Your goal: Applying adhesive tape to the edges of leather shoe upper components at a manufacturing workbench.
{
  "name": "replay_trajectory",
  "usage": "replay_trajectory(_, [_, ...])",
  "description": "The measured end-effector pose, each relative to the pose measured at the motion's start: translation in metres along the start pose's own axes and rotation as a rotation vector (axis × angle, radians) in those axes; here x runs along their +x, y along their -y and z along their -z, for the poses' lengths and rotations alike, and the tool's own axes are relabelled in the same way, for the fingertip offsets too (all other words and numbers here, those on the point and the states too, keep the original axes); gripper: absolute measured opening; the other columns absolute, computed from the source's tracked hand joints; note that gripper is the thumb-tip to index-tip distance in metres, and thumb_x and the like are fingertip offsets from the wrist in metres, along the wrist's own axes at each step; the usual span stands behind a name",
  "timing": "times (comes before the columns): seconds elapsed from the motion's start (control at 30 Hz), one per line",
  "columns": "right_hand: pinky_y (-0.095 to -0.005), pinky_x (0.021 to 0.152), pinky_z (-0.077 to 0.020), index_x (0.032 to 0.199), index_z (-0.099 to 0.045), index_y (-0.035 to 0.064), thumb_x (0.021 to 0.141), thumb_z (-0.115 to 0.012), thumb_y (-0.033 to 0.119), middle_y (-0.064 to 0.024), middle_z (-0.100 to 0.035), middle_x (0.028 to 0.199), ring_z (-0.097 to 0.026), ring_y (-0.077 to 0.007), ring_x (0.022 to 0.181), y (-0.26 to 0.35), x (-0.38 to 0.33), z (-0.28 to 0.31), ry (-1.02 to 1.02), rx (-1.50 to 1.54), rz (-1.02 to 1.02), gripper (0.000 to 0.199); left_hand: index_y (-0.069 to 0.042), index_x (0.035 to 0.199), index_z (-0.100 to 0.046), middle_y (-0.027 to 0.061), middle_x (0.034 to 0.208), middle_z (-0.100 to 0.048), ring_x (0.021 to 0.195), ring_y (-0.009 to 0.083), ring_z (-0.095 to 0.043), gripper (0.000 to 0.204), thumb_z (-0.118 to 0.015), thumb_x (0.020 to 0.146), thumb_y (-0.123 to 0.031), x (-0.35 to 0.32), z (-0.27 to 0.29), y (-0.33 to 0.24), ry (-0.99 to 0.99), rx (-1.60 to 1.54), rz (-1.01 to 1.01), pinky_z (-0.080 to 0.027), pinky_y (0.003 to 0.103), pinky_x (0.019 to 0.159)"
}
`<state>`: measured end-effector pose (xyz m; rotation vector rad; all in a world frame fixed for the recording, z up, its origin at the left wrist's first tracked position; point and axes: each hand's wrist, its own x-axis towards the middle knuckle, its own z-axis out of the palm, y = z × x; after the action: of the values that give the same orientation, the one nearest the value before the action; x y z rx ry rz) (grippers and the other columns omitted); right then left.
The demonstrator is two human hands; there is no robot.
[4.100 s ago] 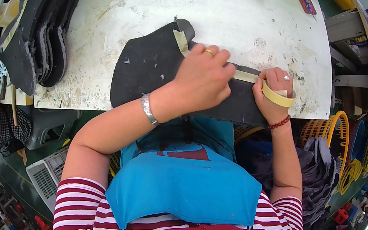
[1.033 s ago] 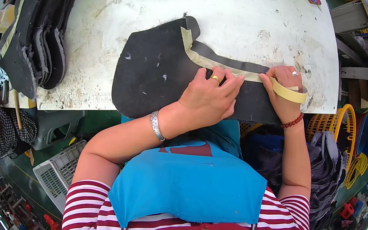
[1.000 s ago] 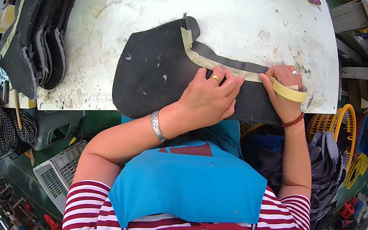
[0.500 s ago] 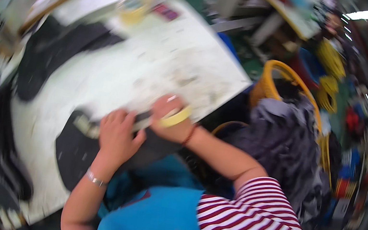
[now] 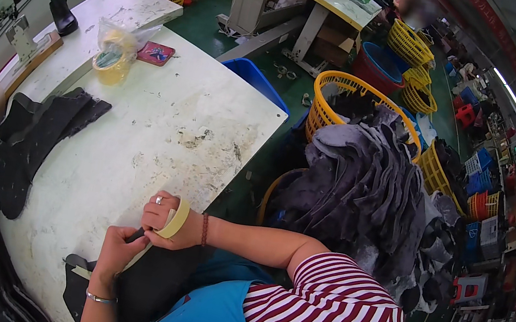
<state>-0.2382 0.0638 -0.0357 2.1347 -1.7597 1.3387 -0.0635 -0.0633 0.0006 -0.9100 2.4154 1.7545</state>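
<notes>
A black flat shaped piece (image 5: 149, 279) lies at the near edge of the white worktable (image 5: 162, 124), partly under my arms and blue apron. My right hand (image 5: 161, 218) grips a roll of cream masking tape (image 5: 178, 218), held just above the piece's top edge. A short strip of tape runs from the roll down toward my left hand (image 5: 118, 251). The left hand's fingertips pinch the edge of the black piece right below the roll. The two hands almost touch.
More black pieces (image 5: 36, 138) are stacked at the table's left. A plastic bag of tape rolls (image 5: 112, 51) and a small red object (image 5: 153, 53) sit at the far side. Right of the table stand a blue bin (image 5: 255, 78), yellow baskets (image 5: 350, 101) and a grey fabric heap (image 5: 371, 180).
The view has swung to the right and tilted. My left hand, earlier pressed flat on the taped piece, now pinches its edge close under the roll in my right hand.
</notes>
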Motion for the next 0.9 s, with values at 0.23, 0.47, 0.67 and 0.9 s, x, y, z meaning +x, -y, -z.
replay_trajectory(0.23, [-0.0430,0.091,-0.0473,0.080,-0.060,0.0101,0.080,-0.074,0.019,-0.0074,-0.062,0.083,-0.064,-0.0308,0.086,0.010,0.006,-0.006,0.070,0.109,0.079,0.017,0.001,0.073,-0.072,-0.0115,0.067,-0.055,0.061,-0.0005,-0.041,0.022,-0.078,0.093,-0.006,-0.026,0.004,0.007,-0.003,-0.142,0.023,-0.031,0.021,0.052])
replay_trajectory(0.47, [-0.0416,0.083,-0.0459,0.074,-0.055,0.0104,0.077,-0.076,0.021,-0.0074,-0.055,0.076,-0.059,-0.0279,0.077,0.027,0.024,-0.018,-0.108,-0.179,0.303,0.024,0.001,0.071,-0.069,-0.0105,0.068,-0.056,0.062,0.0001,-0.043,0.021,-0.072,0.092,0.000,-0.040,0.012,0.007,-0.150,-0.236,-0.053,-0.032,0.022,0.053])
replay_trajectory(0.67, [-0.0381,0.077,-0.0497,0.072,-0.051,0.0146,0.080,-0.070,0.016,-0.0046,-0.053,0.080,-0.058,-0.0243,0.077,0.052,0.023,-0.033,-0.039,0.117,0.611,0.021,-0.002,0.066,-0.061,-0.0089,0.061,-0.051,0.060,0.0032,-0.041,0.028,-0.072,0.089,-0.013,-0.069,0.045,0.044,-0.515,-0.031,0.136,-0.032,0.030,0.051])
replay_trajectory(0.9, [-0.0430,0.079,-0.0489,0.087,-0.065,0.0109,0.068,-0.078,0.004,-0.0082,-0.063,0.096,-0.064,-0.0274,0.081,0.009,0.031,-0.007,0.021,0.082,0.269,0.024,0.005,0.106,-0.065,0.0085,0.084,-0.066,0.081,0.0127,-0.055,0.024,-0.063,0.104,-0.019,-0.146,0.116,-0.017,-0.575,0.224,-0.042,-0.048,0.034,0.073])
